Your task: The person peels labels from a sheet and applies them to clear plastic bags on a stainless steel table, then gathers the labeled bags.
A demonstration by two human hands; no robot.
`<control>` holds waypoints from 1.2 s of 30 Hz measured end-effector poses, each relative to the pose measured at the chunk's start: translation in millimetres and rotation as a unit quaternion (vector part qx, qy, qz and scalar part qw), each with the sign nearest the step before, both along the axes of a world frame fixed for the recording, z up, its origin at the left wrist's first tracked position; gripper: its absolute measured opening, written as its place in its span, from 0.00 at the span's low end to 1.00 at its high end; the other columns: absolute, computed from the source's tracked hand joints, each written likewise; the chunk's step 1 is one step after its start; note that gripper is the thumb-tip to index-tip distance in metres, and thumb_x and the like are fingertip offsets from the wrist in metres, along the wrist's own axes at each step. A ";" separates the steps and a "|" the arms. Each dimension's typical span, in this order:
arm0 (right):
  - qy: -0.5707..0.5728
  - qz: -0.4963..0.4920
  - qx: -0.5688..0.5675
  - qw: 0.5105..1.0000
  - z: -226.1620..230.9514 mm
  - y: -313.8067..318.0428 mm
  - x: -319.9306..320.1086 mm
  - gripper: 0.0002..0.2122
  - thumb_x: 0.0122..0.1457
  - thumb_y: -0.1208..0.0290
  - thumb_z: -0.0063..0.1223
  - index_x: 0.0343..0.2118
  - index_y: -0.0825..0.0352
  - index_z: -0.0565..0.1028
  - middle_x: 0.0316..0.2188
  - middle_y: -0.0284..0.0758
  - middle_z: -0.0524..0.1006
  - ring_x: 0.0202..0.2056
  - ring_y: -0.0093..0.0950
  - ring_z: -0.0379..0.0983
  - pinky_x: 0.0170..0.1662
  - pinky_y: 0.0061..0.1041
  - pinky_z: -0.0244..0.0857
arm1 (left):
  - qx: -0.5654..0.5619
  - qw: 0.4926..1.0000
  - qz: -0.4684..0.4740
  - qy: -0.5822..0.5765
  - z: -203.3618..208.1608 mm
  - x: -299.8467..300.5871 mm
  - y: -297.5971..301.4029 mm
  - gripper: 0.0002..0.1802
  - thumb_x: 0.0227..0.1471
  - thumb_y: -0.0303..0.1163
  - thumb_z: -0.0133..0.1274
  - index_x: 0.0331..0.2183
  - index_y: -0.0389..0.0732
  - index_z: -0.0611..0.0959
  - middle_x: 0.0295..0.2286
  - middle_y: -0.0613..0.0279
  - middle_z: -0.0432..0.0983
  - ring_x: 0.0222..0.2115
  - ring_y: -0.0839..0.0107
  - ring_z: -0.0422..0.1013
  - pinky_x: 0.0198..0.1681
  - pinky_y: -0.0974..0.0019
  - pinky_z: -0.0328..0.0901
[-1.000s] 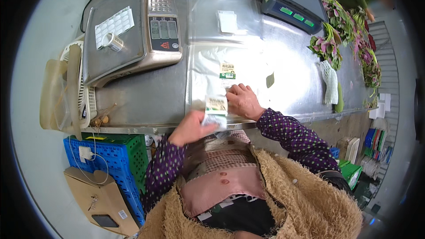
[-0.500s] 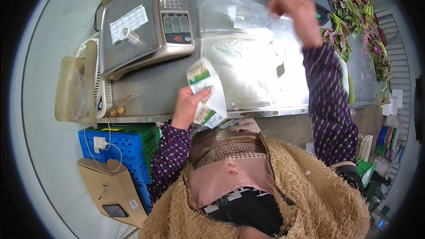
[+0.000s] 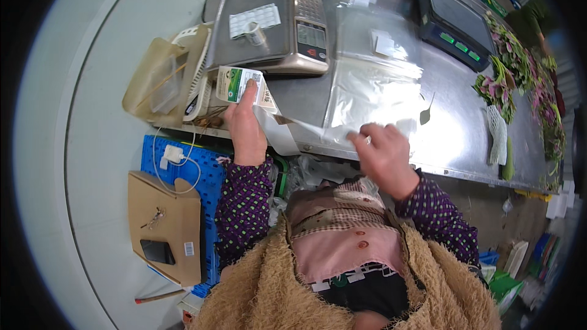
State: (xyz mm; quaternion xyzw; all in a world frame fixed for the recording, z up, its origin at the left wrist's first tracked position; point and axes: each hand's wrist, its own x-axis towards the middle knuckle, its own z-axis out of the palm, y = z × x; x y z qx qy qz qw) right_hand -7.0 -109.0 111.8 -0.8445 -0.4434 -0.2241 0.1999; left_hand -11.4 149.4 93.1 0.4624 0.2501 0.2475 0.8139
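My left hand (image 3: 246,131) is closed on a strip of printed labels (image 3: 235,85), white with green and beige blocks, thumb on top. It is raised just in front of the scale with the steel pan. From the labels, pale backing paper (image 3: 278,134) curls down past the table's front edge, and a thin band of it stretches toward my right hand (image 3: 386,157). The right fingers are pinched together at the band's end, slightly blurred. Beyond that hand, clear plastic bags (image 3: 373,95) lie in a flat stack. A single leaf (image 3: 425,115) rests to their right.
The steel-pan scale (image 3: 257,24) bears a round-sticker sheet (image 3: 254,19) and a small roll (image 3: 255,35). At the right stand a dark scale (image 3: 455,24) and bunches of purple-green leafy vegetables (image 3: 532,85). A blue crate (image 3: 162,156) and cardboard box (image 3: 162,226) are below left. Another person's arm (image 3: 535,18) shows far right.
My right hand has come back from the far side of the bags to the table's front edge, its fingers now closed. The left hand has lifted the labels toward the scale. The whole view has shifted.
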 end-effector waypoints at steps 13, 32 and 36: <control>0.425 0.059 0.250 0.868 25.3 -65.9 -50.7 0.20 0.49 0.74 0.63 0.48 0.67 0.74 0.42 0.33 0.77 0.45 0.25 0.72 0.49 0.25 0.66 | -0.199 0.938 -0.239 -0.153 33.9 -77.1 -97.3 0.18 0.59 0.27 0.47 0.51 0.33 0.71 0.47 0.55 0.73 0.51 0.62 0.68 0.59 0.55 0.59; 0.372 0.068 -0.316 0.870 -37.4 -125.2 -149.3 0.14 0.48 0.63 0.61 0.39 0.59 0.80 0.29 0.39 0.80 0.32 0.38 0.78 0.33 0.36 0.71 | 0.162 0.941 -0.297 -0.019 13.6 -123.1 -113.1 0.19 0.52 0.22 0.56 0.48 0.36 0.79 0.36 0.65 0.79 0.34 0.79 0.74 0.42 0.73 0.68; 0.447 0.295 0.256 0.805 99.9 -93.2 -137.0 0.08 0.54 0.72 0.58 0.36 0.66 0.80 0.31 0.41 0.78 0.32 0.35 0.77 0.36 0.30 0.71 | 0.328 0.850 -0.412 -0.012 18.8 -133.3 -103.8 0.17 0.48 0.21 0.57 0.43 0.34 0.80 0.36 0.67 0.77 0.37 0.79 0.72 0.43 0.73 0.66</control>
